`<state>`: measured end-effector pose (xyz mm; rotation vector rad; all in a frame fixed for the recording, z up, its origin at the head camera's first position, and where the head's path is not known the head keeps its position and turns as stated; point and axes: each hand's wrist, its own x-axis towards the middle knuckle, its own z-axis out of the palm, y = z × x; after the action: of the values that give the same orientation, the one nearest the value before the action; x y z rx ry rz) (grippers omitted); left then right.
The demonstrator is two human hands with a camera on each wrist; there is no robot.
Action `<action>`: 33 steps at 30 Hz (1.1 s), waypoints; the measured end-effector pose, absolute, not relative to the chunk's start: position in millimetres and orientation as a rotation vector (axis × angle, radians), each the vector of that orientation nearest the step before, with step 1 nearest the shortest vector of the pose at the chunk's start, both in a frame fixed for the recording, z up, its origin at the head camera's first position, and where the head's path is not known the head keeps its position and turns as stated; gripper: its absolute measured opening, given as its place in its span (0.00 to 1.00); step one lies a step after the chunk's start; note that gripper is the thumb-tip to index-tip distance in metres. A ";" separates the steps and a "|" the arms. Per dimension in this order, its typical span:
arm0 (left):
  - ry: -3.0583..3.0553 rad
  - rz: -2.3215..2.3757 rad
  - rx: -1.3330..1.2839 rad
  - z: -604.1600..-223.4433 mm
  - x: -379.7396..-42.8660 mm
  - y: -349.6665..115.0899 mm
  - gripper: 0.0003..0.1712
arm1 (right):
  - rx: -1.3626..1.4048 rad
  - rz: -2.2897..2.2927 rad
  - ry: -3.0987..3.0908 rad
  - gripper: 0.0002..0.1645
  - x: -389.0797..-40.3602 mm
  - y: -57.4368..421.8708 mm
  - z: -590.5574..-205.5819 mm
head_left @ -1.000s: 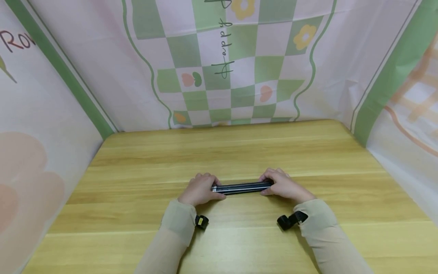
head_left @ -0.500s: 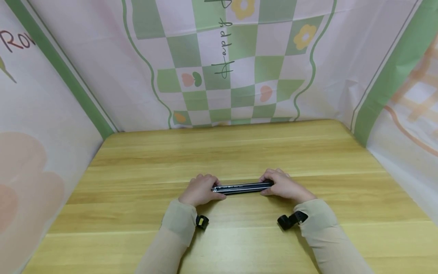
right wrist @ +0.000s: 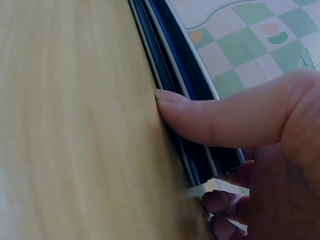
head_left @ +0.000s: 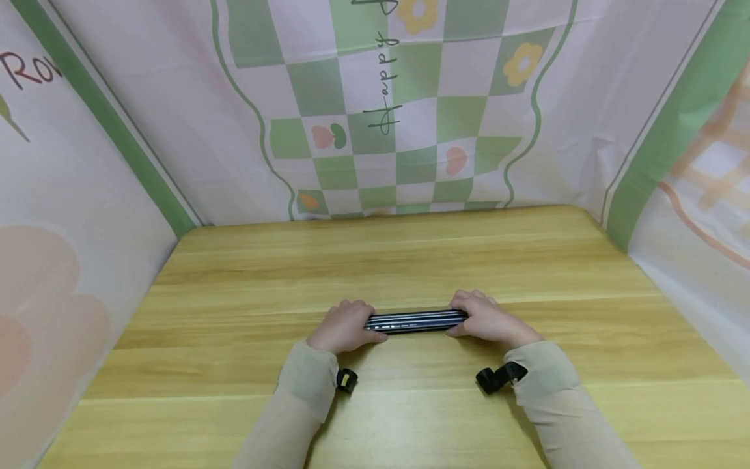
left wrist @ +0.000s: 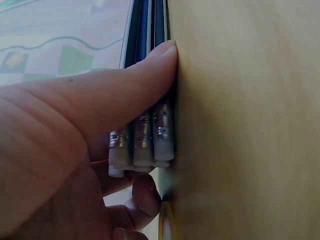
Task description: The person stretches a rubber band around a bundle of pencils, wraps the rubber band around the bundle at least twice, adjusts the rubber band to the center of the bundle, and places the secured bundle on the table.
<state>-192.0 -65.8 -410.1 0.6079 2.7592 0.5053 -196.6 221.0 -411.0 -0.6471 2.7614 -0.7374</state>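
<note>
Can read "Happy" running along the far backdrop (head_left: 404, 111), and "Ro" before a cut-off letter on the left backdrop (head_left: 99, 202); cannot make out the small pale print on the dark, silver-striped pencils (head_left: 417, 322). Compared with half a second ago, can see more of that print along the near side, with both hands in nearly the same place. Grasping the bundle lengthwise left to right, around the middle of the surface (head_left: 410, 260), with the left hand (head_left: 342, 327) round its left end and the right hand (head_left: 489, 319) round its right. From the left wrist, can see metal ferrules (left wrist: 143, 127) and whitish erasers (left wrist: 143, 157), mostly hidden in the head view; from the right wrist, dark, blunt ends (right wrist: 201, 175).
</note>
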 end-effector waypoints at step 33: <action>2.714 0.551 0.707 -404.6 -194.6 -67.8 0.16 | -0.640 -0.852 2.696 0.14 -197.9 223.2 -411.6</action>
<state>-194.6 -67.8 -404.6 0.7072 2.7136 0.5509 -197.9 223.2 -411.6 -0.6404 2.6959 -0.8524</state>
